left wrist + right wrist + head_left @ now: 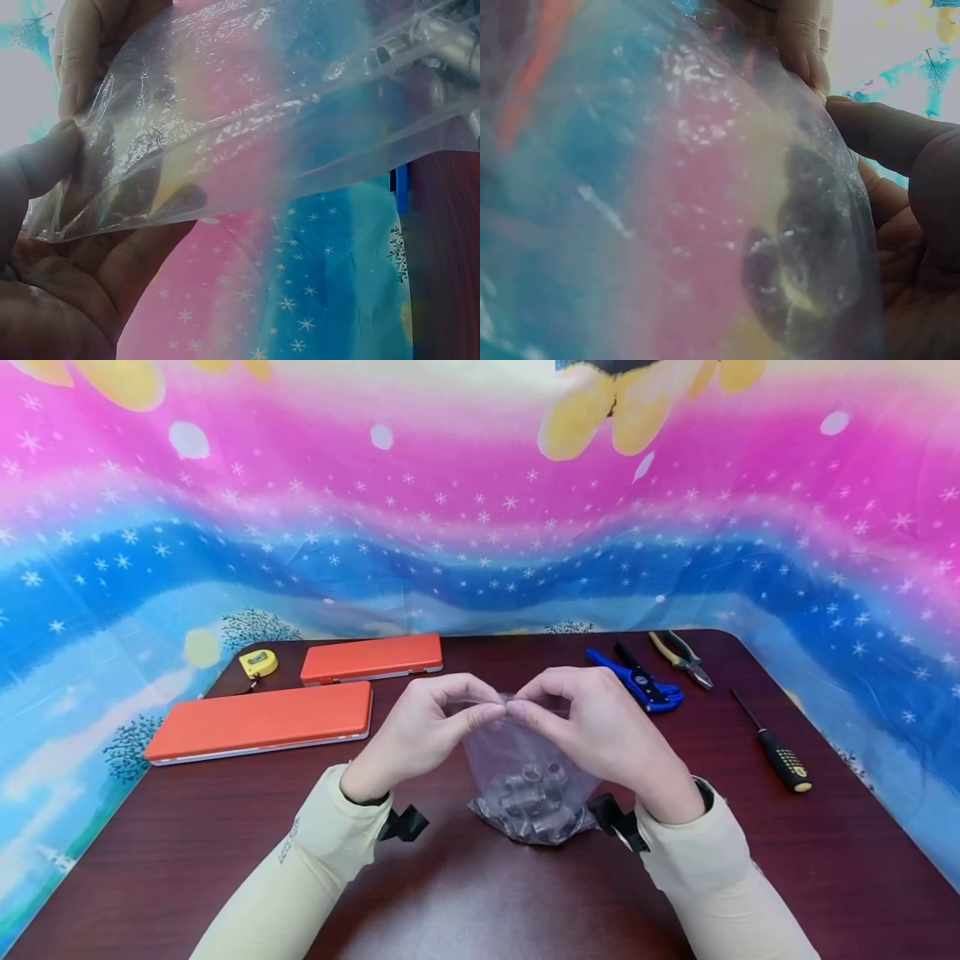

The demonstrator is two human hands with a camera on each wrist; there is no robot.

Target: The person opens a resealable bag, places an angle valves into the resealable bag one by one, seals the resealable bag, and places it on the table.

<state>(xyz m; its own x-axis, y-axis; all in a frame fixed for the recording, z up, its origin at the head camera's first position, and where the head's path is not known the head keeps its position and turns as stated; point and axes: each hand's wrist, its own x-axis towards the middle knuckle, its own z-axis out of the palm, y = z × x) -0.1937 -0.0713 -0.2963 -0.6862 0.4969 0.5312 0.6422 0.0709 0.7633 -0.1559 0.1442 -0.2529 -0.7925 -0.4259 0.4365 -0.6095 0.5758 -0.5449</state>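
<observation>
A clear plastic bag (525, 777) with several small metal sockets in its bottom stands on the dark wooden table (465, 893), in front of me at the middle. My left hand (427, 718) and right hand (592, 718) both pinch the bag's top edge, fingertips meeting above it. In the left wrist view the bag film (247, 127) stretches from my left hand's thumb and fingers (52, 180), with the metal pieces (442, 45) at the upper right. The right wrist view shows the bag (690, 195) filling the frame, pinched by my right hand's fingers (900, 142).
Two orange flat cases (258, 722) (371, 657) lie at the back left, with a yellow tape measure (258, 662) beside them. Blue-handled wire strippers (637, 681), pliers (681, 657) and a black screwdriver (776, 756) lie at the back right. A colourful cloth hangs behind.
</observation>
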